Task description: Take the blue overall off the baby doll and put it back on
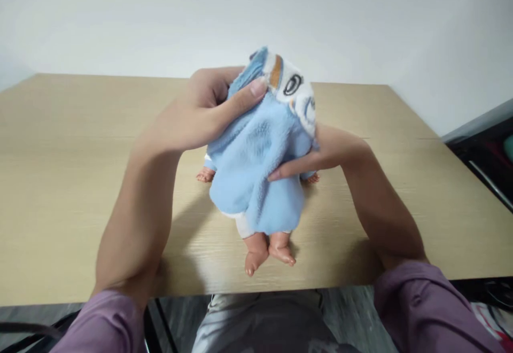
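A baby doll in light blue fleece clothes (240, 176) is in the middle of the table, its bare feet (267, 251) toward me. At the top, a white fleece part with embroidered eyes and an orange patch (295, 83) is bunched up; the doll's head is hidden. My left hand (216, 104) is closed on the upper left of the fleece, thumb in front and fingers mostly behind. Lower on the right, my right hand (320, 152) holds the fleece with its thumb stretched across the front; its other fingers are hidden behind the cloth.
The light wooden table (72, 182) reaches back to a white wall (160, 16). At the right edge stands a dark object (489, 144), partly cut off. My legs (264, 326) are below the table's front edge.
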Tool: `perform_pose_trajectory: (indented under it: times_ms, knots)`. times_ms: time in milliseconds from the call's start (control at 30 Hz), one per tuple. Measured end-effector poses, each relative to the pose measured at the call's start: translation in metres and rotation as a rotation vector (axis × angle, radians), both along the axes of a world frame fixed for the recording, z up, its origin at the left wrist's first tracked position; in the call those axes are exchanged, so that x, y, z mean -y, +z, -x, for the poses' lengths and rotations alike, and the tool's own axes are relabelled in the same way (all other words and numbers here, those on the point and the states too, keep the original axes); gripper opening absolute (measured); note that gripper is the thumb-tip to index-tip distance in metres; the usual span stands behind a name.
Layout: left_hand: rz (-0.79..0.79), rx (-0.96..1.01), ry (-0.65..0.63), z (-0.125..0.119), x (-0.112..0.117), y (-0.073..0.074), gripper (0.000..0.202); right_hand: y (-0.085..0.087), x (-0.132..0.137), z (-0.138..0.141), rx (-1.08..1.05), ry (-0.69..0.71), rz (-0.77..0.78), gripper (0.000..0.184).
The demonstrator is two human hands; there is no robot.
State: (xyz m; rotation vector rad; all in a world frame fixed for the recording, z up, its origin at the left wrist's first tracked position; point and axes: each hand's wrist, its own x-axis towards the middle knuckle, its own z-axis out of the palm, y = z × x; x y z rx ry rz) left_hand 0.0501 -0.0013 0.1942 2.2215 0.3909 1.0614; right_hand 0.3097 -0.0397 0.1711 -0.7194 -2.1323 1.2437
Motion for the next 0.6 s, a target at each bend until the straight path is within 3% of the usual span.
perform_pose_trajectory:
  times_ms: [100,200,300,400,500,600]
  knots:
    - [0.084,-0.121,-0.076,0.011,-0.004,0.001,0.049,0.005,0.01,-0.005,-0.121,-0.062,0.042,0.05]
    - [0.119,-0.004,-0.252,0.017,-0.016,-0.003,0.054,0.01,0.016,-0.007,-0.197,-0.191,0.032,0.044]
    - [0.122,0.064,-0.307,0.017,-0.026,-0.007,0.05,0.009,0.017,-0.003,-0.184,-0.193,0.047,0.049]
    - [0.138,-0.041,-0.374,0.013,-0.027,-0.006,0.065,0.006,0.017,0.004,-0.169,-0.177,0.061,0.057]
    - [0.133,-0.055,-0.251,0.008,-0.02,-0.001,0.052,0.004,0.018,0.007,-0.17,-0.19,0.054,0.062]
    - [0.11,0.115,-0.123,0.002,-0.01,0.002,0.045,0.006,0.018,0.007,-0.154,-0.212,0.021,0.063]
